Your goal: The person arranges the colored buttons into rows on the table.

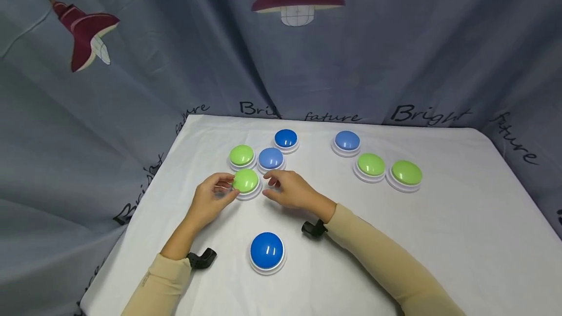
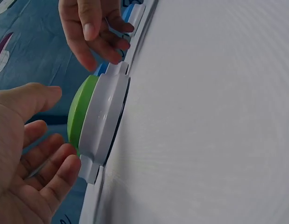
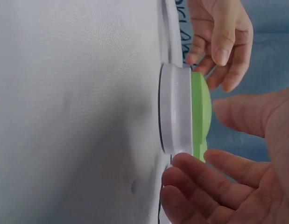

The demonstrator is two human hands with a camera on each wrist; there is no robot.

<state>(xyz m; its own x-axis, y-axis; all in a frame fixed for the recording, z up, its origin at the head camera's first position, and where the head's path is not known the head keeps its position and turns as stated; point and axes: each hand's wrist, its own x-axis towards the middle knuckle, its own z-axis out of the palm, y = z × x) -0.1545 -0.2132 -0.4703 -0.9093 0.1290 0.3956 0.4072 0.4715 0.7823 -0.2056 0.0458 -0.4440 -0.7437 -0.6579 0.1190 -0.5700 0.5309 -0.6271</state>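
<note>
A green push button [image 1: 246,181] with a round white base sits on the white table between both hands. At its left side is my left hand [image 1: 212,196], fingers loosely bent and thumb apart; nothing is gripped. In the left wrist view, a small gap shows between that hand [image 2: 37,163] and the button's dome [image 2: 81,112]. My right hand [image 1: 290,190] hovers just right of the same button, its fingers relaxed and holding nothing. Close behind stand another green button [image 1: 241,155] and a light blue button [image 1: 270,158].
A dark blue button [image 1: 286,138] stands farther back, and another dark blue button [image 1: 267,250] lies near the front between the forearms. On the right are a light blue button [image 1: 347,140] and two green buttons [image 1: 371,165]. A grey curtain [image 1: 298,72] hangs behind the table [image 1: 461,218].
</note>
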